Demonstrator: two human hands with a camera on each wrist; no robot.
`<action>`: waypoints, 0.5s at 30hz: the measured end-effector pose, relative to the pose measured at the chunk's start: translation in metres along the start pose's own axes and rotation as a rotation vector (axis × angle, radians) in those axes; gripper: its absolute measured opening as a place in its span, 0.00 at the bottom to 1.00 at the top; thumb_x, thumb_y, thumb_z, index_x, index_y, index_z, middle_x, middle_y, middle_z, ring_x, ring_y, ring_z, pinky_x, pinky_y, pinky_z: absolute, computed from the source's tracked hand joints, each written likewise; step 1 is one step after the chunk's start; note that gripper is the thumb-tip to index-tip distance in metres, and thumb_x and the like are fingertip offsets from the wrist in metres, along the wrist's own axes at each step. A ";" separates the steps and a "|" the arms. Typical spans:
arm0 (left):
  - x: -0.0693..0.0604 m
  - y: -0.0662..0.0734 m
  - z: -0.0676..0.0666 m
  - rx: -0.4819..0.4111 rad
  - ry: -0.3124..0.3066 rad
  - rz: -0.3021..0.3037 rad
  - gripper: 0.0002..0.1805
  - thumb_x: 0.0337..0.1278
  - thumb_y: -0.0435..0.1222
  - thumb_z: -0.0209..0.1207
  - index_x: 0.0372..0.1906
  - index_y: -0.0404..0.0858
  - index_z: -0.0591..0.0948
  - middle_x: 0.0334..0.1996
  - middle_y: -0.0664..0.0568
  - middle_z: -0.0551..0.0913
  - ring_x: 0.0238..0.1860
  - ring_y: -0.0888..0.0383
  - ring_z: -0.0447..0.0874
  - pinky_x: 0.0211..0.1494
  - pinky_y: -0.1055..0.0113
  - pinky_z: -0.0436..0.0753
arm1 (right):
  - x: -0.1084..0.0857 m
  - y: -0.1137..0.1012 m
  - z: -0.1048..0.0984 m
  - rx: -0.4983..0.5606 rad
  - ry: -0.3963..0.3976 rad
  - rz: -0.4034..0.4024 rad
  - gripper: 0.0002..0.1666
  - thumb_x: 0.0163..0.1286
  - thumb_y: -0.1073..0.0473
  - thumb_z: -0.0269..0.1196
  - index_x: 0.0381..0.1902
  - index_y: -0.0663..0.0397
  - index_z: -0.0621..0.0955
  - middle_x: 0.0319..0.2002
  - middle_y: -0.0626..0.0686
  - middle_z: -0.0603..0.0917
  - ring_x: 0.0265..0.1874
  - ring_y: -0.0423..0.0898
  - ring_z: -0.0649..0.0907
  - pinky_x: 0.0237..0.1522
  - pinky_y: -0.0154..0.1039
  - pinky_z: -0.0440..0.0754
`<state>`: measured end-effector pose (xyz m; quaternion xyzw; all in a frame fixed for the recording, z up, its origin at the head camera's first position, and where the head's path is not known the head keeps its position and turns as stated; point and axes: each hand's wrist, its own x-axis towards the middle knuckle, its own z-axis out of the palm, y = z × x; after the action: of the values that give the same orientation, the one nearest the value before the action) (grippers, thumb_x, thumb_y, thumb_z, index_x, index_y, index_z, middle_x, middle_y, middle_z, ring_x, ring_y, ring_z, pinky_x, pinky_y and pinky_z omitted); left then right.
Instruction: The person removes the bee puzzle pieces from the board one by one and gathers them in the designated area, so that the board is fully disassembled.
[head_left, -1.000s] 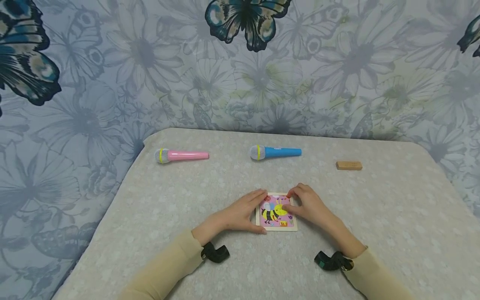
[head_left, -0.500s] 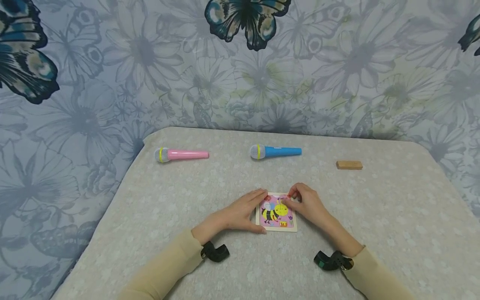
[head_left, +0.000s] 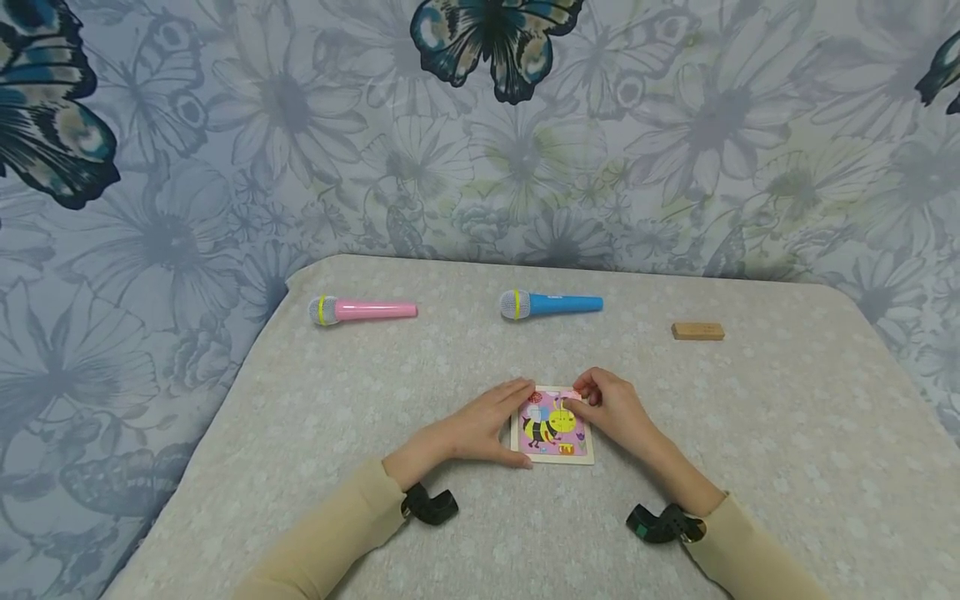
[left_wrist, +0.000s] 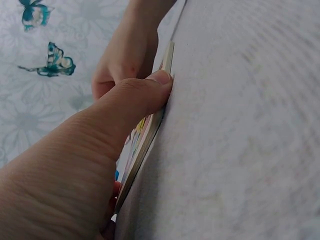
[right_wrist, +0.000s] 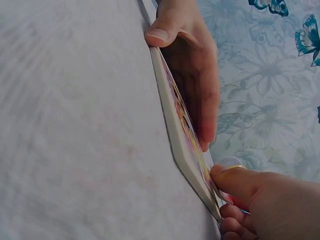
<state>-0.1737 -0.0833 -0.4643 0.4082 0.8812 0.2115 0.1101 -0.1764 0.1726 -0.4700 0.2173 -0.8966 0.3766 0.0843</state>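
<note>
Pink and yellow, a pale-framed bee puzzle (head_left: pixel 546 433) lies flat on the cloth-covered worktop (head_left: pixel 270 433), just below the centre of the head frame; the left hand (head_left: pixel 480 427) spreads along its left side, fingers straight, fingertips at the upper left corner and thumb on the lower edge; the right hand (head_left: pixel 617 410) is nearly closed, thumb and curled fingers pinching at the upper right corner, though whether they hold one loose piece is too small to tell; above, a pink microphone (head_left: pixel 375 310) lies left of centre, a blue microphone (head_left: pixel 564 304) near centre, and a wooden block (head_left: pixel 698 332) farther right.
</note>
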 end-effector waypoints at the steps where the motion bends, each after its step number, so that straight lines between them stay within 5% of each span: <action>1: 0.000 0.000 0.000 -0.001 -0.001 -0.001 0.59 0.45 0.61 0.64 0.74 0.34 0.50 0.73 0.46 0.49 0.73 0.54 0.43 0.72 0.63 0.47 | 0.000 0.000 0.000 0.002 -0.003 -0.002 0.14 0.56 0.58 0.72 0.34 0.57 0.78 0.26 0.46 0.76 0.24 0.39 0.72 0.24 0.31 0.72; 15: -0.001 0.002 -0.003 -0.006 -0.009 0.003 0.59 0.45 0.61 0.64 0.74 0.34 0.49 0.74 0.45 0.48 0.73 0.54 0.42 0.72 0.63 0.47 | 0.004 -0.002 -0.020 0.065 -0.210 -0.009 0.17 0.56 0.66 0.69 0.44 0.62 0.80 0.36 0.49 0.78 0.35 0.44 0.77 0.37 0.36 0.78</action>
<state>-0.1731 -0.0834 -0.4611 0.4100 0.8795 0.2125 0.1149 -0.1793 0.1845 -0.4535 0.2621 -0.8868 0.3802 -0.0154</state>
